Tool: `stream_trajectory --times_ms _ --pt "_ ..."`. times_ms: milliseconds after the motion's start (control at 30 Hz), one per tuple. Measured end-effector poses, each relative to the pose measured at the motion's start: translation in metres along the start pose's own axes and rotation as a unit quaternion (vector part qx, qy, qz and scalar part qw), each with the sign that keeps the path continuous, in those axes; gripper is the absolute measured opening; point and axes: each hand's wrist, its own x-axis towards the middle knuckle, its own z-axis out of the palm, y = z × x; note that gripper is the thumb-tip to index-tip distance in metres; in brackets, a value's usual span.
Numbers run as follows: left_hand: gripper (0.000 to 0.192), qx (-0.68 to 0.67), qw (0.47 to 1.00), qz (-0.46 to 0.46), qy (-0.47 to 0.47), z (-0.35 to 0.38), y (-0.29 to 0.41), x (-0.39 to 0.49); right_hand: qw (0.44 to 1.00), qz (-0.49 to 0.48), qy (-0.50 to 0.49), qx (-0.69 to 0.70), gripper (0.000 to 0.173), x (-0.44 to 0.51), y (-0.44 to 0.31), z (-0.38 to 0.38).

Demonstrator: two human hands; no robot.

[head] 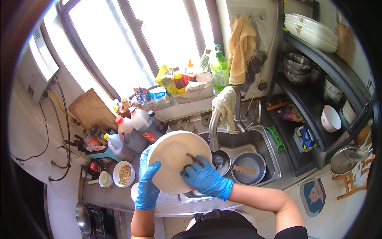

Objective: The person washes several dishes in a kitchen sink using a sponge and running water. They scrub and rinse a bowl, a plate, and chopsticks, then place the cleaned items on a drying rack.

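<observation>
My left hand (pixel 149 180), in a blue glove, holds a large cream bowl (pixel 167 152) by its left side, thumb over the rim. The bowl is tilted towards me, above the left part of the counter and the sink edge. Inside it, my right hand (pixel 204 179), gloved too, has its fingers curled around a dark item (pixel 185 168) that I cannot identify. A dark strip (pixel 191 156) shows beside the fingers. Behind the bowl, the steel sink (pixel 270 158) holds a grey pan (pixel 249 162) with a wooden handle and a smaller metal bowl (pixel 228 158).
A curved faucet (pixel 214 131) with a pale cloth (pixel 224 104) over it rises behind the sink. Large bottles (pixel 132 134) stand at left, near a white bowl of food (pixel 124 174). A black dish rack (pixel 304 104) stands at right, beside a green peeler (pixel 277 139).
</observation>
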Motion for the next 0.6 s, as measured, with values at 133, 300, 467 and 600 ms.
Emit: stream_trajectory --times_ms 133,300,467,600 --pt "0.077 0.01 0.997 0.05 0.052 0.005 -0.023 -0.005 0.998 -0.022 0.058 0.016 0.029 0.006 0.002 -0.01" --pt "0.098 -0.059 0.991 0.069 0.093 0.005 -0.061 -0.014 0.954 -0.01 0.107 0.28 0.042 0.017 -0.031 0.003" --pt "0.087 -0.022 0.998 0.032 0.046 0.012 -0.041 -0.014 0.997 0.022 0.014 0.069 0.046 -0.029 -0.002 0.004" --pt "0.069 0.041 0.992 0.067 0.094 0.019 -0.07 -0.038 0.977 -0.015 0.09 0.191 0.035 -0.003 -0.029 -0.011"
